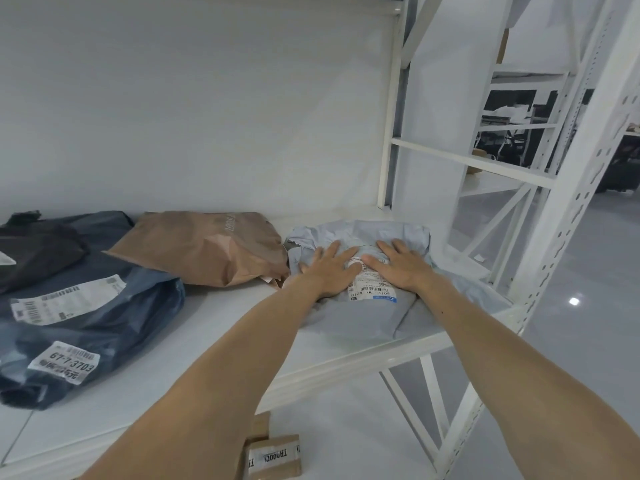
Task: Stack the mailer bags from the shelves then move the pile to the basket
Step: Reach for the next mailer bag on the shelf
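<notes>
A light grey mailer bag [363, 317] with a white shipping label lies at the right end of the white shelf [214, 327]. My left hand [329, 268] and my right hand [401, 266] both rest flat on top of it, fingers spread and straight, side by side. Left of it lies a brown mailer bag [207, 247]. Further left sits a dark blue mailer bag [104, 317] with white labels, and a black mailer bag [38, 251] lies on top of its far left part. No basket is in view.
A white upright post [568, 216] of the shelf frame stands close to the right of the grey bag. A white wall backs the shelf. Taped cardboard boxes [273, 459] lie on the grey floor below the shelf edge. More shelving stands beyond on the right.
</notes>
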